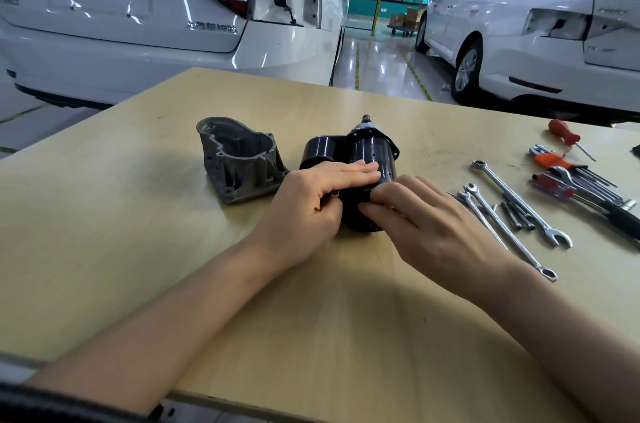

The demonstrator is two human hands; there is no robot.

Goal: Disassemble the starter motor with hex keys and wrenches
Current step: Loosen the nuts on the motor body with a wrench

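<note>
The black starter motor body [360,149] lies on its side in the middle of the wooden table [138,232]. My left hand [311,201] holds its near end, fingers laid straight across the top and thumb curled under by a small metal part. My right hand [422,215] grips the near right side of the same body with bent fingers. The grey cast nose housing [239,159] stands apart on the table, left of the motor.
Three combination wrenches [512,204] lie right of my right hand, with loose long bolts [517,215] between them. Further right are a hex key set [571,173], a red-handled screwdriver [564,133] and a black-handled tool. White cars stand beyond the table's far edge.
</note>
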